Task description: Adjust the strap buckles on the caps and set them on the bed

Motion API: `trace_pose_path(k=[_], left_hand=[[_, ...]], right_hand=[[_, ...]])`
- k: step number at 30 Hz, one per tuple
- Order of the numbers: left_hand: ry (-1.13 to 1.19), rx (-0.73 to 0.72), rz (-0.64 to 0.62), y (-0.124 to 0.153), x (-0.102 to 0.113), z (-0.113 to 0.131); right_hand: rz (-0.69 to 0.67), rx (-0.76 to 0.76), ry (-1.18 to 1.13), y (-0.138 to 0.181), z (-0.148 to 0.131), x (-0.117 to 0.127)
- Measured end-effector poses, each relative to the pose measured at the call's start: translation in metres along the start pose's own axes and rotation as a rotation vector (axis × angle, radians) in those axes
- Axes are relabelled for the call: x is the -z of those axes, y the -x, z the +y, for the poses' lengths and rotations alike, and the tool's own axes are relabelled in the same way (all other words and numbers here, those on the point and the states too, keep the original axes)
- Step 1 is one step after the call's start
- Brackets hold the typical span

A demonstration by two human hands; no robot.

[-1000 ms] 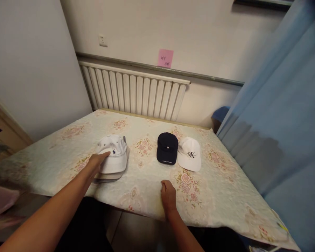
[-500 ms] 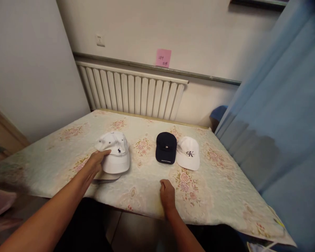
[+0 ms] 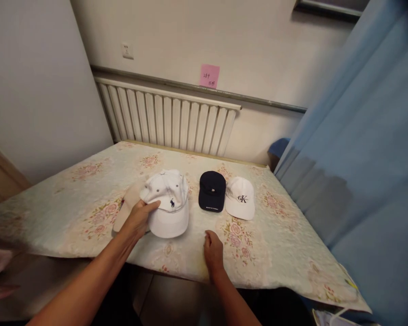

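Note:
My left hand grips a white baseball cap with a small dark polo logo, thumb on its front and the other fingers hidden behind it. Partly behind that cap and my wrist, a beige cap lies on the table. Farther right, a dark navy cap with small white marks sits beside a white cap with black CK letters. My right hand rests near the table's front edge, its fingers curled closed with nothing visible in them, below the navy cap.
A table covered with a floral cloth spans the view. Behind it are a white radiator and a wall with a pink note. Blue curtains hang on the right, and a pale panel stands on the left.
My left hand has carried the white polo cap to the right, off the beige cap, which shows more now. My right hand stays in nearly the same place, still curled.

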State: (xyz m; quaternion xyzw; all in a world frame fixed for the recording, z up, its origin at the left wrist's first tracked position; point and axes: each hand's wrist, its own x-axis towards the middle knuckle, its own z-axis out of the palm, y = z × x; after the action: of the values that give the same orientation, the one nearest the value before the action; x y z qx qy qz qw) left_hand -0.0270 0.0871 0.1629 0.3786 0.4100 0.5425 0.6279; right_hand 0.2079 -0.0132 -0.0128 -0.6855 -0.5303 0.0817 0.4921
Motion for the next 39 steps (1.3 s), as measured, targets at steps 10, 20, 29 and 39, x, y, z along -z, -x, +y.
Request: trace_pose_path(k=[10,20,29,39], left_hand=[[-0.016,0.179,-0.036,0.045,-0.030,-0.060],[-0.163,0.031,-0.242,0.071,-0.054,-0.053],[-0.409,0.080,-0.180,0.057,-0.013,-0.102],[-0.433,0.107,0.104,0.048,0.007,-0.119]], right_hand=[[0.056,0.338,0.091,0.036,-0.029,0.003],[0.002,0.066,-0.318,0.033,-0.060,0.026],[0.046,-0.547,-0.812,0.019,-0.088,0.075],[-0.054,-1.008,-1.244,0.028,-0.075,0.083]])
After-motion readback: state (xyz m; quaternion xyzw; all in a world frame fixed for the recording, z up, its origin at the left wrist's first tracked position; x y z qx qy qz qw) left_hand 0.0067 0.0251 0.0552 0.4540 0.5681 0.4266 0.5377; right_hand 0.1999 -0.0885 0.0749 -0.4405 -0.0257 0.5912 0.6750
